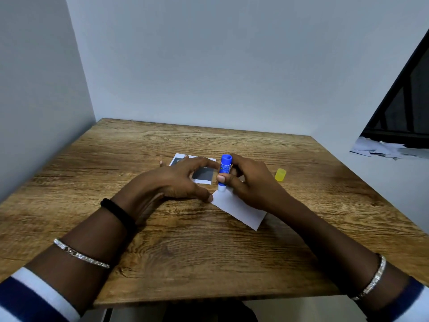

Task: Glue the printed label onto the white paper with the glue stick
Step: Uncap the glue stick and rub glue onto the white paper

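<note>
A small white paper [241,209] lies tilted on the wooden table [185,252]. My right hand [253,182] grips a blue glue stick [225,167] upside down, its white tip pressed on the paper's far corner. My left hand [171,180] rests flat, fingers spread, with the thumb tip touching the paper's left corner. Behind that hand lies the printed label [204,175], dark with a white border, partly hidden by the fingers.
The yellow glue cap [280,175] stands on the table to the right of my right hand. Walls close off the table's far and left sides. Scrap papers [390,149] lie beyond the right edge, off the table.
</note>
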